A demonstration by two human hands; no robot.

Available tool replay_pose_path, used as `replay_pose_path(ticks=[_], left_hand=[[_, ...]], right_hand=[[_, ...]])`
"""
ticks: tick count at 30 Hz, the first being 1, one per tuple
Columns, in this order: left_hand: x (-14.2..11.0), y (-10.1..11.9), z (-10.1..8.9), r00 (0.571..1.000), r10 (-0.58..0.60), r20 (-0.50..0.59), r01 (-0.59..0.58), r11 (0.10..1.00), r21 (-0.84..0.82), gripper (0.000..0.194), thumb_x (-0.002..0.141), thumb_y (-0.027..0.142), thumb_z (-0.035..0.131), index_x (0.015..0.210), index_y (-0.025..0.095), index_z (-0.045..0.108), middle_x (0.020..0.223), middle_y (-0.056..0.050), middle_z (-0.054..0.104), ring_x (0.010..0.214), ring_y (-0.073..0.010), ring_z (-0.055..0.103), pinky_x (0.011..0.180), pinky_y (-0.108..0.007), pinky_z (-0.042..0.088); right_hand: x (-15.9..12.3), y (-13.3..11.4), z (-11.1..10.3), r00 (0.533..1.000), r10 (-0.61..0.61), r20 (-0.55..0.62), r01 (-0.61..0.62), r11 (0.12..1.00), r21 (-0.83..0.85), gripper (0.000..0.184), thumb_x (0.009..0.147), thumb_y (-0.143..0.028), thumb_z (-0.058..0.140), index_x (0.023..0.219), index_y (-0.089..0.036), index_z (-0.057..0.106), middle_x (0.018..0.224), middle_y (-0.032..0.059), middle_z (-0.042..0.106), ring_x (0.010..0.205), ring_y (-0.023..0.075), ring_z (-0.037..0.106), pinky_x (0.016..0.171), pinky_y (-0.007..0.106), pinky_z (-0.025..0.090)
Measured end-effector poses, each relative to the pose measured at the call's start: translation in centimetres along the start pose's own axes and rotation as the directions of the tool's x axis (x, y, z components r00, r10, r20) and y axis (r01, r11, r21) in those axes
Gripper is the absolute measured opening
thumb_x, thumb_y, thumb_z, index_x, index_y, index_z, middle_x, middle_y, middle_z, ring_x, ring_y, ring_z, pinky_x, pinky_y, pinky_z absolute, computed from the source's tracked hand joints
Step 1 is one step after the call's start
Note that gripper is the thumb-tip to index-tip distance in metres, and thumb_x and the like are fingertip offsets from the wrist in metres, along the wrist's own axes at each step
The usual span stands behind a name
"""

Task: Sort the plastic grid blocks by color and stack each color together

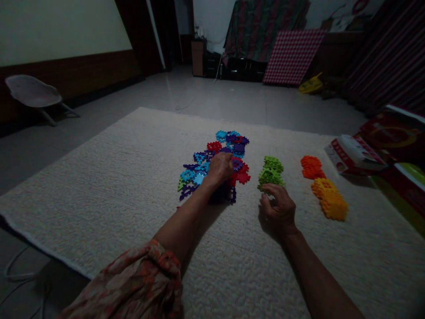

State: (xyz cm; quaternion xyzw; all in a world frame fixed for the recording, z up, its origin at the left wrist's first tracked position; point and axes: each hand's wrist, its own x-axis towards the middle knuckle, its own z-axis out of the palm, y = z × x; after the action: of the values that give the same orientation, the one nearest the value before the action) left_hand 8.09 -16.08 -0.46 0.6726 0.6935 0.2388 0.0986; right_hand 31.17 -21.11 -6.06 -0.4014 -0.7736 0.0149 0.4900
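Note:
My left hand (221, 169) reaches into a loose heap of mixed plastic interlocking pieces. Its fingers are curled down and closed, and what they hold, if anything, is hidden. Around it lie blue pieces (199, 178), red pieces (243, 173) and purple pieces (187, 192); a purple piece with an opening (237, 165) shows right beside the fingers. My right hand (279, 207) is at the near end of a stack of green pieces (270, 170). Its thumb and curved fingers are apart, with no piece visible between them.
Orange pieces (311, 167) and yellow-orange pieces (330, 199) are grouped to the right on the pale textured mat (116, 177). A red and white box (355, 155) stands at the right edge. A small chair (33, 91) is on the floor at left.

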Motion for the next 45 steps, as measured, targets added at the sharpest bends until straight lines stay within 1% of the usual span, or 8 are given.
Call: replay_pose_path(ticks=[8, 17, 21, 28, 37, 40, 42, 45], left_hand=[[-5.0, 3.2, 3.8, 0.980, 0.104, 0.170, -0.132, 0.977, 0.165, 0.031, 0.095, 0.035, 0.051, 0.119, 0.023, 0.067, 0.150, -0.011, 0.044, 0.135, -0.0343, 0.038, 0.108, -0.054, 0.038], [-3.0, 0.1, 2.6, 0.987, 0.045, 0.154, -0.087, 0.957, 0.277, 0.031, 0.096, 0.025, 0.043, 0.115, 0.022, 0.068, 0.141, -0.012, 0.051, 0.133, -0.0318, 0.041, 0.108, -0.051, 0.038], [-2.3, 1.5, 2.3, 0.991, -0.007, 0.131, -0.033, 0.952, 0.303, 0.031, 0.096, 0.024, 0.043, 0.112, 0.018, 0.069, 0.135, -0.013, 0.056, 0.130, -0.0311, 0.043, 0.107, -0.049, 0.038], [-0.4, 4.1, 5.3, 0.964, 0.175, 0.199, -0.218, 0.950, 0.222, 0.031, 0.097, 0.025, 0.043, 0.112, 0.020, 0.069, 0.137, -0.012, 0.056, 0.131, -0.0297, 0.043, 0.102, -0.046, 0.041], [-0.6, 4.9, 4.4, 0.994, 0.009, 0.113, -0.039, 0.963, 0.265, 0.030, 0.091, 0.017, 0.046, 0.110, 0.015, 0.070, 0.129, -0.017, 0.060, 0.125, -0.0326, 0.049, 0.101, -0.048, 0.042], [0.7, 5.9, 5.5, 0.998, 0.049, 0.046, -0.054, 0.992, 0.114, 0.033, 0.087, 0.010, 0.048, 0.110, 0.015, 0.071, 0.125, -0.017, 0.063, 0.123, -0.0304, 0.053, 0.104, -0.046, 0.044], [2.0, 6.4, 6.8, 0.999, 0.040, -0.023, -0.043, 0.987, -0.157, 0.039, 0.083, 0.004, 0.048, 0.111, 0.015, 0.071, 0.121, -0.015, 0.066, 0.119, -0.0255, 0.058, 0.106, -0.042, 0.045], [3.8, 7.0, 9.3, 0.989, -0.108, -0.103, 0.021, 0.785, -0.619, 0.044, 0.081, 0.003, 0.046, 0.113, 0.018, 0.071, 0.114, -0.009, 0.071, 0.108, -0.0196, 0.064, 0.103, -0.038, 0.049]], right_hand=[[-0.9, 0.3, 0.4, 1.000, -0.002, 0.001, 0.002, 1.000, -0.017, 0.016, 0.084, -0.018, 0.055, 0.094, -0.022, 0.067, 0.097, 0.0087, 0.074, 0.093, 0.0250, 0.070, 0.085, 0.044, 0.058], [-1.1, 0.5, 0.6, 0.999, -0.007, -0.043, 0.007, 1.000, -0.004, 0.015, 0.084, -0.017, 0.055, 0.092, -0.022, 0.066, 0.093, 0.0072, 0.074, 0.088, 0.0234, 0.070, 0.081, 0.041, 0.058], [-1.0, 0.4, 0.7, 0.998, -0.026, -0.055, 0.027, 0.999, 0.017, 0.016, 0.083, -0.014, 0.055, 0.092, -0.022, 0.066, 0.091, 0.0057, 0.074, 0.087, 0.0220, 0.070, 0.080, 0.038, 0.057], [-1.0, 0.5, 0.6, 0.996, 0.053, -0.065, -0.049, 0.997, 0.058, 0.017, 0.083, -0.011, 0.055, 0.091, -0.020, 0.067, 0.091, 0.0059, 0.073, 0.086, 0.0211, 0.070, 0.078, 0.036, 0.058], [-0.9, 0.4, 0.6, 0.994, 0.092, -0.056, -0.086, 0.992, 0.094, 0.018, 0.081, -0.012, 0.055, 0.089, -0.021, 0.068, 0.089, 0.0054, 0.073, 0.085, 0.0211, 0.070, 0.073, 0.034, 0.057], [-0.8, 0.3, 0.4, 0.988, 0.145, -0.058, -0.137, 0.982, 0.129, 0.017, 0.083, -0.012, 0.054, 0.089, -0.020, 0.068, 0.090, 0.0052, 0.072, 0.084, 0.0200, 0.069, 0.068, 0.031, 0.057], [-0.9, 0.4, 0.3, 0.978, 0.197, -0.071, -0.184, 0.971, 0.154, 0.015, 0.085, -0.014, 0.054, 0.090, -0.020, 0.068, 0.090, 0.0052, 0.072, 0.083, 0.0196, 0.069, 0.065, 0.030, 0.057], [-0.9, 0.9, 0.2, 0.951, 0.283, -0.126, -0.259, 0.950, 0.175, 0.016, 0.086, -0.017, 0.054, 0.092, -0.020, 0.068, 0.092, 0.0056, 0.072, 0.087, 0.0205, 0.069, 0.065, 0.030, 0.057]])
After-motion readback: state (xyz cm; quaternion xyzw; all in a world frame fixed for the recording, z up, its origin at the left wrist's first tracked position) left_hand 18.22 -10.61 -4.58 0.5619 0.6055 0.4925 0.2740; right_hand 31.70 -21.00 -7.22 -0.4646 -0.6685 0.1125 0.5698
